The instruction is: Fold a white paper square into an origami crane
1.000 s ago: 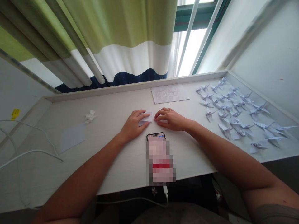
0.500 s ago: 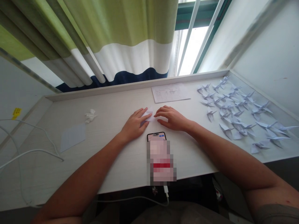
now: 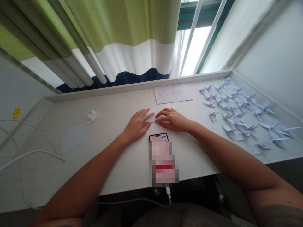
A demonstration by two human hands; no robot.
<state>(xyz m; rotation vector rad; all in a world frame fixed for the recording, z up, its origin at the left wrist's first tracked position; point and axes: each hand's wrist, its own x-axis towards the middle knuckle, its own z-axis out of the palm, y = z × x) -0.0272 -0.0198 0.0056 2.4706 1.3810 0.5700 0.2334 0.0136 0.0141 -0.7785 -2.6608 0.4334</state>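
Across the middle of the view, a pale bench (image 3: 111, 108) stretched from side to side, edged by a low raised border at the back and sides. Behind it hung a curtain (image 3: 139, 23), banded green above, white below and dark blue at the hem. To the right of the curtain stood a window (image 3: 195, 41) with a green frame and white upright bars. A large group of folded paper birds (image 3: 247, 104) covered the right part of the bench, their wings and points turned in various directions. Near the front edge, between the forearms, lay a phone (image 3: 163, 160), its screen mostly blurred, with a white plug (image 3: 168, 190) at its lower end. A printed sheet (image 3: 172, 93) lay flat near the back border. On the left, near a white cable (image 3: 35, 152), lay a plain sheet (image 3: 74, 138). The left hand (image 3: 137, 125) rested with fingers parted, their tips on a small folded paper (image 3: 151, 119); the right hand (image 3: 172, 119) was loosely curled, its fingertips at the right edge of the same piece, though whether they pinched it could not be told. A crumpled tissue (image 3: 92, 117) lay just beyond the plain sheet. The folded paper itself lay on the bench between the two hands, beyond the phone's top end. At far left showed a yellow label (image 3: 16, 114).
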